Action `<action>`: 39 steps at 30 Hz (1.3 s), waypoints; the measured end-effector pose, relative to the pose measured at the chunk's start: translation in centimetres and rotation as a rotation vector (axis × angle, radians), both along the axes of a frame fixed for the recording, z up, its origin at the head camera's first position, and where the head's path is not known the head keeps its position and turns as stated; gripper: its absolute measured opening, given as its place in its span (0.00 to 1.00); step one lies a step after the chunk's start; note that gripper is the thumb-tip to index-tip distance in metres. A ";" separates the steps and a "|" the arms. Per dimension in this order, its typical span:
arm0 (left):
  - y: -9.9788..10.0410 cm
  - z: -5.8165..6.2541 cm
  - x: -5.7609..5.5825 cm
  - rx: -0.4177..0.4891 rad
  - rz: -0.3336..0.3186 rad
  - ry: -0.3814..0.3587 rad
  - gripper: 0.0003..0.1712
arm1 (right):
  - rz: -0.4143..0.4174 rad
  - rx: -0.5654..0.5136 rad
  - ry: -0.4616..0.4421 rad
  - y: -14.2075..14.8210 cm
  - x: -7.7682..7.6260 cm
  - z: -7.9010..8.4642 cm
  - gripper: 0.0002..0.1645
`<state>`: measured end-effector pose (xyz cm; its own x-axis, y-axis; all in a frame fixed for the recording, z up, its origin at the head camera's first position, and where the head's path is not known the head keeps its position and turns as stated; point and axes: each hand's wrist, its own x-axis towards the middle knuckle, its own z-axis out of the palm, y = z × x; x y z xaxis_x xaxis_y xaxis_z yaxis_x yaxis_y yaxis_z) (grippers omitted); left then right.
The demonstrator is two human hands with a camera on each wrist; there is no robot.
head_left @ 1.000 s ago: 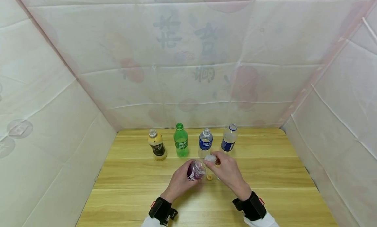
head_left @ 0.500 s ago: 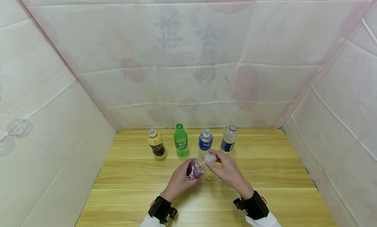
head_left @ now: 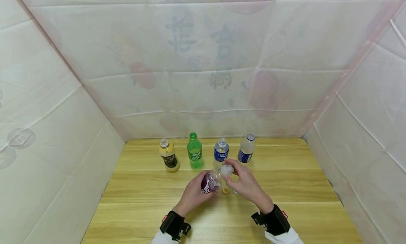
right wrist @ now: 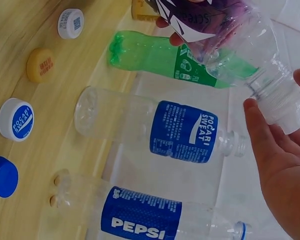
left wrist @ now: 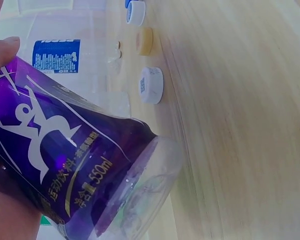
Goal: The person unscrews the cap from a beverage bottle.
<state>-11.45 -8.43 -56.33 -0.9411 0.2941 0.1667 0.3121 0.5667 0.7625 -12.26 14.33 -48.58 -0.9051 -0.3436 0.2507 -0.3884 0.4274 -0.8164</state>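
Note:
My left hand [head_left: 194, 193] grips a clear sports drink bottle [left wrist: 50, 145] by its purple label. The bottle is tilted, its neck toward the right hand. At the neck sits a translucent whitish cap [right wrist: 287, 107] with a ribbed lower band. My right hand [head_left: 248, 184] holds this cap between thumb and fingers, as the head and right wrist views show. On the table below lie a white cap [right wrist: 70, 23], a yellow cap [right wrist: 40, 65], a white Pocari Sweat cap [right wrist: 16, 119] and a blue cap [right wrist: 3, 176], in a row.
Uncapped bottles stand in a row behind the hands: a yellow one with a black label [head_left: 169, 156], a green one [head_left: 195, 150], a Pocari Sweat bottle [head_left: 221, 153] and a Pepsi bottle [head_left: 246, 149]. Pale cloth walls [head_left: 203, 96] enclose the wooden table [head_left: 136, 216].
The right thumb and fingers have shifted around the cap, the thumb drawing slightly back to the right. The left hand and its bottle have hardly moved; the cap is still at the neck.

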 end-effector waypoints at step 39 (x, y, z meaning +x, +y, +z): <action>-0.2 0.0 0.2 0.011 0.020 -0.028 0.47 | -0.147 0.039 0.073 0.7 0.1 -0.2 0.29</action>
